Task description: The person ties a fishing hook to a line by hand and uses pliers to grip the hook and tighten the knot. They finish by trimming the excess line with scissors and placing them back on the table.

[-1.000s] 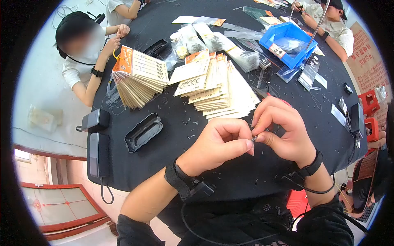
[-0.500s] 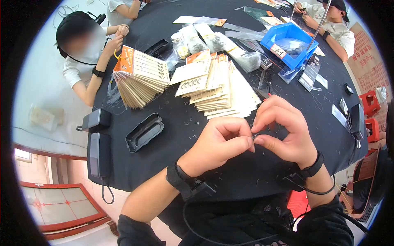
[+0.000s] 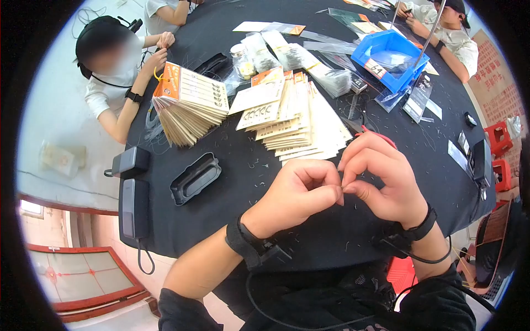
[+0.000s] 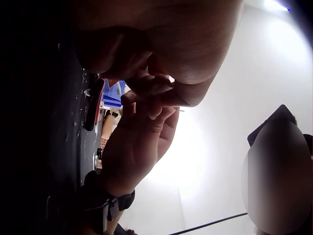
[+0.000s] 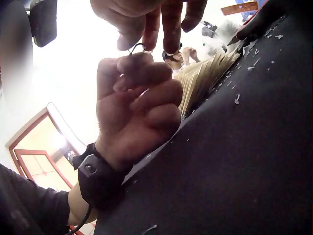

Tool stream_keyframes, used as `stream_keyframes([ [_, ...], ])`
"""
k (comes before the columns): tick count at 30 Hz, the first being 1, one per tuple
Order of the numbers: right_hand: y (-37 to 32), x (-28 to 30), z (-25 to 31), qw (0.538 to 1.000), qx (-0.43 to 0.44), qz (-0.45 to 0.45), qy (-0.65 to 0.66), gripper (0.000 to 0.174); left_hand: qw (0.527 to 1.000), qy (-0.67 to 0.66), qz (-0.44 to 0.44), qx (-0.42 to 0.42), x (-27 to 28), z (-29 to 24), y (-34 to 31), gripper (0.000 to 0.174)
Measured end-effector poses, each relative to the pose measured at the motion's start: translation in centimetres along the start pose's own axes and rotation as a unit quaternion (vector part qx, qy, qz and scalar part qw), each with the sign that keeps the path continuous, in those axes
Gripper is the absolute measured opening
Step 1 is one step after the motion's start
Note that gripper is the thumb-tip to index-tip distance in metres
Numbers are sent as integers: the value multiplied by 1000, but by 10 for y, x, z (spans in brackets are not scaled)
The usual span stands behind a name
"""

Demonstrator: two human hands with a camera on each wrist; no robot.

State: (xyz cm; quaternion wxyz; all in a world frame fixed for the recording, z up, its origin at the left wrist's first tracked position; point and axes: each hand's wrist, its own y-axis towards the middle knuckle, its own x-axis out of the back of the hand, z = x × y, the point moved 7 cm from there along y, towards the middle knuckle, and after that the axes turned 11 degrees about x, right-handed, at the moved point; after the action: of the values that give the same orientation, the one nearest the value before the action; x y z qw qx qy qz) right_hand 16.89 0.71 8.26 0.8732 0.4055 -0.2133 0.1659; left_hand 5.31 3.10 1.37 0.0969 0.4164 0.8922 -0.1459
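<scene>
Both hands meet above the black cloth near the table's front. The left hand (image 3: 301, 190) has curled fingers, its thumb pressed against the index finger. In the right wrist view a small dark curved hook (image 5: 137, 47) rises from the left hand's (image 5: 139, 98) pinched fingertips, beneath the fingers of the right hand (image 5: 146, 17). The right hand (image 3: 383, 179) holds its thumb and index tips against the left fingertips, other fingers arched; what lies between its tips is too small to tell. Behind the hands fans a pile of cream cards (image 3: 301, 124).
Another bundle of cards (image 3: 190, 105) stands left of the pile. Also on the table are a black tray (image 3: 195, 179), two dark boxes (image 3: 133, 207), a jar (image 3: 242, 60), a blue bin (image 3: 386, 60) and red-handled pliers (image 3: 378, 135). Other people sit at the far side.
The small thing between the fingertips, visible earlier in the head view, is now mostly hidden there. The right hand's fingers have shifted slightly; the left hand keeps its pinch.
</scene>
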Motion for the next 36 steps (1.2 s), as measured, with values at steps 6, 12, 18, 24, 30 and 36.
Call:
stream_keyframes([
  [6,1,2,0,1000,8,-11,7,14,999,21,-26,9,4,-3,-1,12],
  [12,0,9,-4,999,-20,-41,-13,17,999,-51,-13,7,7,-1,0,7],
  [18,0,5,-5,999,-19,-21,-26,17,997,-73,-1,24,5,0,-2,8],
  [24,0,7,-3,998,-4,-38,-49,14,997,-78,5,16,3,1,0,9],
  [30,-1,8,-4,998,-3,-49,-46,14,995,-92,-10,23,2,1,0,15],
  [36,-2,5,-5,999,-1,-43,-31,15,997,-73,-12,12,4,3,1,17],
])
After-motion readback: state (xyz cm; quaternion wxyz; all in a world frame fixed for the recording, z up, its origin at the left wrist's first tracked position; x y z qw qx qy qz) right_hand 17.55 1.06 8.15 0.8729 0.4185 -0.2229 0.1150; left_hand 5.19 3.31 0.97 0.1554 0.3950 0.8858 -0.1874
